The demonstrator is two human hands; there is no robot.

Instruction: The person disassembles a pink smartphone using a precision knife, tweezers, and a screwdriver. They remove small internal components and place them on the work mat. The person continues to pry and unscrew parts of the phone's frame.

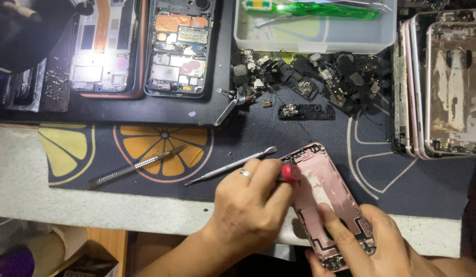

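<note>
An opened pink phone housing (325, 187) lies tilted at the table's near edge. My right hand (369, 243) grips its lower end, thumb pressed on the inside. My left hand (251, 202), a ring on one finger, is closed around a red-handled screwdriver (290, 172) whose tip is hidden against the housing's upper left part.
On the dark citrus-print mat (161, 149) lie a metal spudger (230, 165) and a scalpel-like blade (138, 166). Two opened phones (179, 46) rest on a black tray at the back. A pile of small dark parts (320, 77), a clear plastic box (315, 31) and stacked phone housings (443, 82) sit at the right.
</note>
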